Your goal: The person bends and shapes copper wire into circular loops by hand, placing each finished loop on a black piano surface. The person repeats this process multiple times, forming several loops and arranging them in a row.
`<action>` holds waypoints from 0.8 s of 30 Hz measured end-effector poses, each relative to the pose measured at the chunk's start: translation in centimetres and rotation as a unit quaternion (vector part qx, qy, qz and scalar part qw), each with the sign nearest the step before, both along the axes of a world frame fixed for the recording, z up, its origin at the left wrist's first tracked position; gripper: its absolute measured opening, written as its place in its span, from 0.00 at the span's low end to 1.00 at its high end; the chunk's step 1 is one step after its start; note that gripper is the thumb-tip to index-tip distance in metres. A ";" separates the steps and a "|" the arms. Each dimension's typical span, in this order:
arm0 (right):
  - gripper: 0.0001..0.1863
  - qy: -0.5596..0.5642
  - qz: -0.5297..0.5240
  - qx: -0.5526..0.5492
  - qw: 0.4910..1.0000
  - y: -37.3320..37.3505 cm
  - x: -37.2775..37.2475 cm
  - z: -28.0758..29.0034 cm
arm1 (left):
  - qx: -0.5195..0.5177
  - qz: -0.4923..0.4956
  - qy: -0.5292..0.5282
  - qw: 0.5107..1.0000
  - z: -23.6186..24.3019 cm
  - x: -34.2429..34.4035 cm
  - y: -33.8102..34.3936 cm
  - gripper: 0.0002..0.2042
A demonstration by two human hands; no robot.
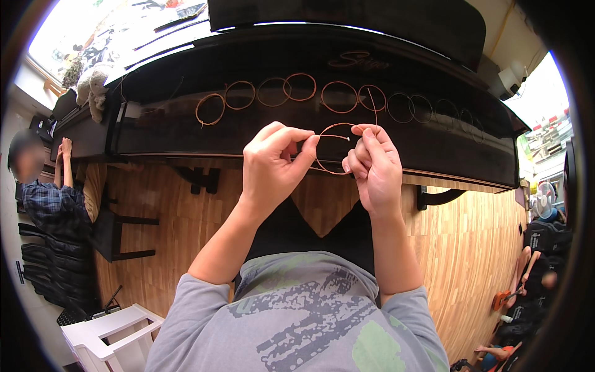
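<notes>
Between my two hands is a copper-coloured coiled string (334, 125), held just above the front edge of a dark piano lid (167, 141). My left hand (273, 164) pinches the loop's left side with thumb and forefinger. A short end with a small pale tip sticks out to the right of those fingers. My right hand (377, 164) grips the loop's right side, fingers curled in, and another length of the string rises above it. Beyond my hands, several coiled strings lie in a row on the lid, copper ones such as this coil (198, 110) to the left and thin, darker ones (411, 108) to the right.
At the far left another person (54, 201) sits with hands raised to a keyboard. A dark bench (114, 235) and a white wooden stand (93, 338) are on that side. To the right are a fan (545, 197), dark bags (545, 239) and a small orange guitar-like instrument (499, 301).
</notes>
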State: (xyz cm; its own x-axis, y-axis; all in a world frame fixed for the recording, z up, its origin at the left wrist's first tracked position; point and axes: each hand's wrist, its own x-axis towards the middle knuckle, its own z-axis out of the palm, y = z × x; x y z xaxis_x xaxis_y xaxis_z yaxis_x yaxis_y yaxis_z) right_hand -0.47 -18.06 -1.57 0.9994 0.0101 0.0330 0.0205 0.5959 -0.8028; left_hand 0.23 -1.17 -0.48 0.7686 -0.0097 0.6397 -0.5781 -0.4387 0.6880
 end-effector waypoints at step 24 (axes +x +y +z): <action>0.08 -0.112 0.005 -0.203 0.973 1.9 -1.1 -0.2 | -0.377 -0.296 0.342 0.808 -0.9 1.0 -1.1 0.12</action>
State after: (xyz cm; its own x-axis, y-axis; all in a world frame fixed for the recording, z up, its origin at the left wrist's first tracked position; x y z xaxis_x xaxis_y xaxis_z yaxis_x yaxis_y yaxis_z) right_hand -1.52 -16.18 -1.75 0.9673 0.0770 0.2416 0.2184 0.2307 -0.9482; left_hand 1.25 -2.22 -1.42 0.9484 -0.3107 0.0635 0.0947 0.4686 0.8783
